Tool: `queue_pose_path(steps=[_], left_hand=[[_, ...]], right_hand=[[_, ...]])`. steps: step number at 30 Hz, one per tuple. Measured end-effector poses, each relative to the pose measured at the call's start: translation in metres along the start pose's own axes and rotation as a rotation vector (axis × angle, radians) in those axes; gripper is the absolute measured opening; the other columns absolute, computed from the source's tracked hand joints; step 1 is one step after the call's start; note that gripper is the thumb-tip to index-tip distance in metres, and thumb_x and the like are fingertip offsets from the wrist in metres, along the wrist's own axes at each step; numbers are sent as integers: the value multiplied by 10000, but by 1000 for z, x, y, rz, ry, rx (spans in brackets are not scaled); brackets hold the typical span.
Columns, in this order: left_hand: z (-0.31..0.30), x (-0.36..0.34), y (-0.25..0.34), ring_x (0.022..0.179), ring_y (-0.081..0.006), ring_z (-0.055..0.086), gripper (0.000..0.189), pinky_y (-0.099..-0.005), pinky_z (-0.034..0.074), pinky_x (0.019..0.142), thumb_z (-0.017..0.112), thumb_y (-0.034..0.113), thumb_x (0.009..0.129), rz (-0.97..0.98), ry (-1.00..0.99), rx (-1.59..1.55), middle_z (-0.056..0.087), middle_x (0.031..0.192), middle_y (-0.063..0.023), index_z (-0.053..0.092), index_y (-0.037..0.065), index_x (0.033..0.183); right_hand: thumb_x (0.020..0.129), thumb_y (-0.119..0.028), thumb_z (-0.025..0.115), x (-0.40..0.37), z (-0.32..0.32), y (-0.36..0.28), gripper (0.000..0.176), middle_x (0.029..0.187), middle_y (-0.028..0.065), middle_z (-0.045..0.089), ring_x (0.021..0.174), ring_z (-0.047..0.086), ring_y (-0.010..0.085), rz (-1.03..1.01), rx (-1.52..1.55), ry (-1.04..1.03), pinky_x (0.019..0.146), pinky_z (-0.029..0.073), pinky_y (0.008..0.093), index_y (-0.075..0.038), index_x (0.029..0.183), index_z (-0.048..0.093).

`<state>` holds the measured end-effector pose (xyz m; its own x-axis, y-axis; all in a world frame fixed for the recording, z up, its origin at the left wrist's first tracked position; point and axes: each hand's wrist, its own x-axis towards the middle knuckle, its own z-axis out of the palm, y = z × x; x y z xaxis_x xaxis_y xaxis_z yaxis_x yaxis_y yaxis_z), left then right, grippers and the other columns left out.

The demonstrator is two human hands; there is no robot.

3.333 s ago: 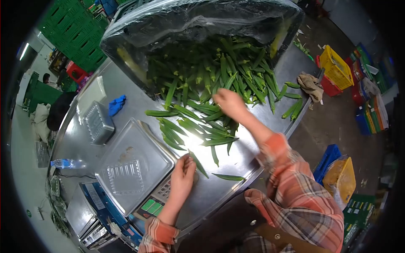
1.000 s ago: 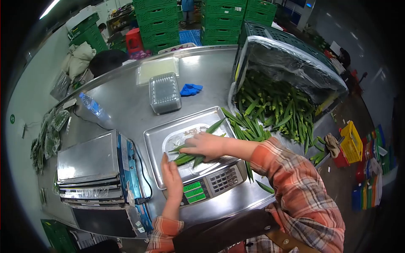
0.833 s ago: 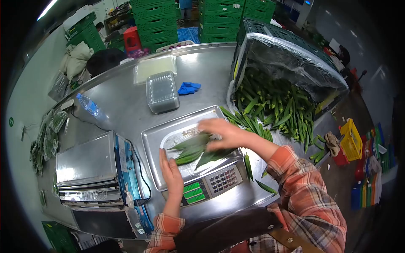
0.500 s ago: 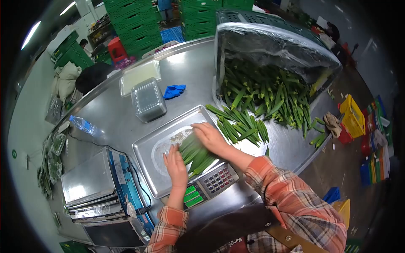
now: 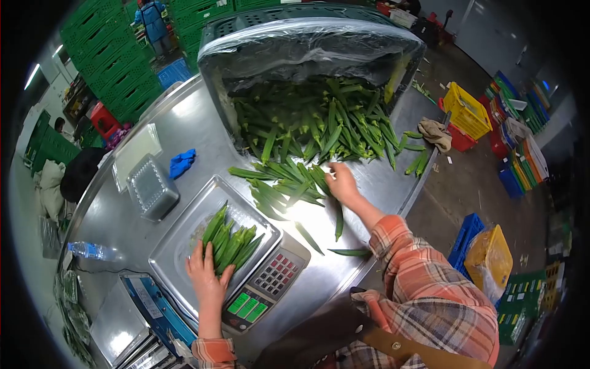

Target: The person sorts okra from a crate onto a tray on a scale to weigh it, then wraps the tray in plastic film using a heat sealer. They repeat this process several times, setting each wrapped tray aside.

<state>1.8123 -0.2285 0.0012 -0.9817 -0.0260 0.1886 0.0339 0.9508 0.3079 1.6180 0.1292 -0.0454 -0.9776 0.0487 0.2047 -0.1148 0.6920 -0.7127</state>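
Observation:
Green okra pods (image 5: 231, 241) lie in a loose bundle on the metal tray (image 5: 175, 270) of a weighing scale (image 5: 270, 280) with a lit green display. My left hand (image 5: 209, 273) rests against the bundle's near left side, fingers spread. Out on the steel table, a loose heap of okra (image 5: 283, 187) lies before a tipped, plastic-lined crate (image 5: 215, 80) full of more pods. At the heap's right edge is my right hand (image 5: 344, 184), its fingers curled onto okra there; the fingertips are partly hidden.
Left of the scale are a stack of clear plastic trays (image 5: 150, 187), a blue crumpled glove or cloth (image 5: 182, 163) and a water bottle (image 5: 92, 250). A brown cloth (image 5: 435, 134) hangs at the table's right edge. Yellow crates (image 5: 467, 111) stand on the floor beyond.
My right hand has left the okra on the tray and moved right to the heap. My left hand stays by the tray's okra. The view has turned right.

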Motion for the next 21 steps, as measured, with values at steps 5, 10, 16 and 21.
queue_pose_path(steps=[5, 10, 16, 21], left_hand=[[7, 17, 26, 1285, -374, 335, 837, -560, 198, 1058, 792, 371, 617, -62, 17, 111, 317, 1427, -204, 449, 90, 1327], [7, 6, -5, 1286, -348, 352, 785, -553, 196, 1060, 778, 340, 640, 17, 8, 21, 341, 1427, -167, 464, 100, 1319], [2, 3, -4, 1308, -348, 329, 778, -545, 186, 1066, 772, 337, 641, 11, -19, -2, 329, 1440, -162, 470, 99, 1318], [6, 2, -5, 1327, -355, 294, 809, -529, 169, 1078, 755, 371, 656, 16, -24, 33, 303, 1454, -167, 434, 103, 1349]], right_hand=[[697, -248, 670, 10, 24, 54, 366, 923, 223, 605, 860, 586, 370, 203, -244, -306, 802, 469, 433, 15, 943, 607], [716, -134, 606, 6, 21, 71, 263, 905, 261, 593, 841, 588, 388, -35, -480, -153, 787, 460, 458, 12, 924, 540], [731, -86, 558, 4, -12, 31, 313, 990, 221, 541, 928, 536, 367, -243, -99, 6, 811, 439, 430, -5, 1031, 517], [687, -132, 639, 6, 44, 12, 316, 989, 171, 526, 919, 528, 313, -708, -289, -330, 780, 436, 399, -53, 982, 559]])
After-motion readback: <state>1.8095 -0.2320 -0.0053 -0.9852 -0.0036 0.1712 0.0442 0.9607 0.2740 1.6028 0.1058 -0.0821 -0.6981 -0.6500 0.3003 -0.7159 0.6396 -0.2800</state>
